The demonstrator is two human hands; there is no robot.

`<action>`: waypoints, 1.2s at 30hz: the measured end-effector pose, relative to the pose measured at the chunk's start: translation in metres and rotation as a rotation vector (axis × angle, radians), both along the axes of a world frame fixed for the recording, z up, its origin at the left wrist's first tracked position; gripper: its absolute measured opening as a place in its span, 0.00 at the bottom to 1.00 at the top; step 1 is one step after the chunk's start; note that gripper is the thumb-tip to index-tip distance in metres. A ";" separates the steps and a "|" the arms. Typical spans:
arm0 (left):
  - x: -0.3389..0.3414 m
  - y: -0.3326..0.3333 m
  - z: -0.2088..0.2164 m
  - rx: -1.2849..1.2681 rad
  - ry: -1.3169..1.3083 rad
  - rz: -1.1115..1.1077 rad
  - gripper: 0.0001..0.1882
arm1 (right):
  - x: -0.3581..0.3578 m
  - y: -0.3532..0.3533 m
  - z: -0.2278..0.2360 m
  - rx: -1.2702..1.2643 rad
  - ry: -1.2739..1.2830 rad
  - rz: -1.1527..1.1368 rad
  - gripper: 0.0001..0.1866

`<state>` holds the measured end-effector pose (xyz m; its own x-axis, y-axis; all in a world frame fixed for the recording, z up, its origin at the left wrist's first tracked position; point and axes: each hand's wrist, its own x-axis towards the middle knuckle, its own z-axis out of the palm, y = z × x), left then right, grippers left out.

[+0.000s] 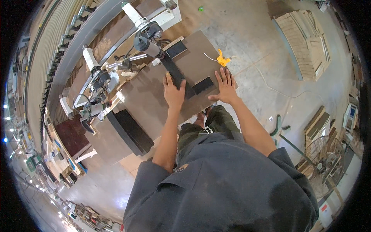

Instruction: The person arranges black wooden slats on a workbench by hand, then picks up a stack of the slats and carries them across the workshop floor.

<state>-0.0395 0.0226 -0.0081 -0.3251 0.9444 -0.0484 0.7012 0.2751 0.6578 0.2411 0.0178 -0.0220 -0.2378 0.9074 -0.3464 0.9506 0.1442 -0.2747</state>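
A long black strip (176,71) lies across a brown board (148,94), its far end under the grey head of a drill-like machine (148,47). My left hand (174,93) is closed across the strip, thumb on one side and fingers toward the other edge. Flat on the board at the right, my right hand (227,88) has its fingers spread and holds nothing. Between the hands, a short black block (203,85) touches the strip's near end. Another short black block (176,49) sits beside the strip's far part. Whatever is under my left palm is hidden.
Several black strips are stacked (131,133) on the board's left part. A second machine head (94,108) stands beyond them. A yellow plastic piece (222,58) is by the board's right corner. Wooden boards (301,44) and a fan (320,166) stand to the right.
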 end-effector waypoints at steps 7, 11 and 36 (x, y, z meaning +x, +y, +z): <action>-0.003 -0.057 -0.005 0.054 0.142 -0.328 0.49 | -0.004 0.004 0.010 -0.065 -0.014 0.011 0.76; 0.000 -0.052 -0.012 0.076 0.199 -0.353 0.46 | -0.001 0.004 0.005 -0.003 0.028 -0.002 0.78; 0.000 -0.057 -0.011 0.130 0.311 -0.348 0.40 | -0.008 0.004 0.012 -0.080 -0.033 0.025 0.77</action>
<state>-0.0398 -0.0342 -0.0191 0.0305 0.9915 0.1268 0.9059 -0.0810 0.4156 0.2326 0.0222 -0.0101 -0.2475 0.8704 -0.4257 0.9556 0.1469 -0.2554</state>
